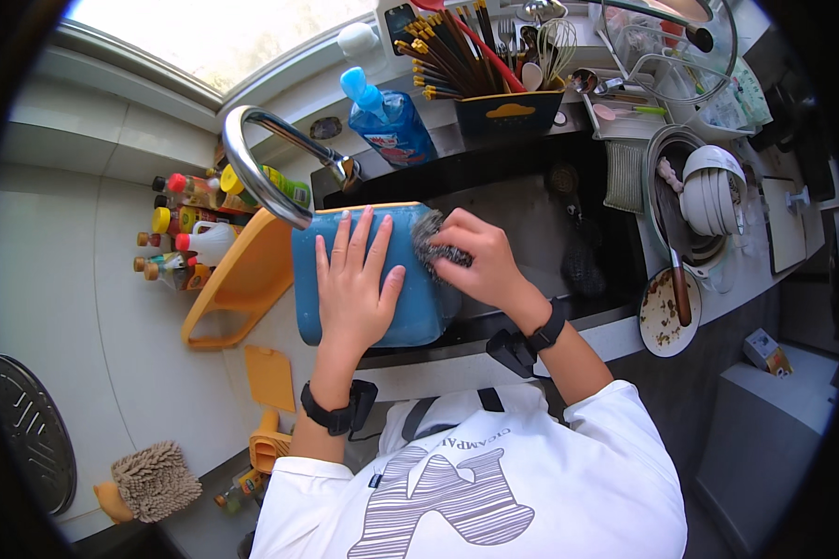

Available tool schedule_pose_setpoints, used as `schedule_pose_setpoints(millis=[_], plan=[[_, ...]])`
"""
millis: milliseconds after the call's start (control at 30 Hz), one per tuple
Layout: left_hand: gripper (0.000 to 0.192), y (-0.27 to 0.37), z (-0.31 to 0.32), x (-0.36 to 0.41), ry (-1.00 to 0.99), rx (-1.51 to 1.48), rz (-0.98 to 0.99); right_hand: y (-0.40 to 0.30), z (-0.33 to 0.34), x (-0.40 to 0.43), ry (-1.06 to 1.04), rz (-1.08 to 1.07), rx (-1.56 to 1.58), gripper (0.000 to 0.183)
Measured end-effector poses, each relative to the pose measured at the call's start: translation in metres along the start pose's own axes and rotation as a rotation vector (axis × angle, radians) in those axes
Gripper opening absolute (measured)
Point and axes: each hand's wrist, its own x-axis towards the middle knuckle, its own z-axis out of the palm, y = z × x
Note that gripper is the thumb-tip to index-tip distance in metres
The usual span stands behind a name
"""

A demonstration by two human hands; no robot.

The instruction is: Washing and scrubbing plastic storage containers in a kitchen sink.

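A blue plastic container [419, 307] with a yellow-orange rim lies on its side over the left part of the black sink [510, 230]. My left hand [355, 279] rests flat on its upper face, fingers spread and pointing away from me. My right hand [479, 258] pinches a grey scouring pad [430, 237], wire-like in texture, against the container's right edge. The curved chrome faucet [252, 175] arches at the container's far left corner. The container's inside is hidden from this angle.
An orange plastic tray [245, 279] leans left of the sink, beside several sauce bottles [189, 223]. Behind stand a blue dish soap bottle [391, 133] and a dark utensil box [507, 112]. At right are stacked white bowls [713, 192] and a soiled plate [664, 314] near the counter edge.
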Motion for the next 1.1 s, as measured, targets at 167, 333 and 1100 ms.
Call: schedule_pose_setpoints(millis=[167,333,1100], plan=[[0.049,0.0,0.003,-0.011,0.042,-0.041,-0.019,-0.02,-0.009,-0.018,-0.155,-0.309,-0.178,0.023],[0.051,0.007,0.003,-0.015,0.092,-0.037,0.01,-0.01,-0.011,-0.037,-0.215,-0.423,-0.154,0.022],[0.05,0.004,0.011,-0.007,0.106,0.04,-0.004,-0.031,0.042,-0.108,0.206,0.17,-0.007,0.024]])
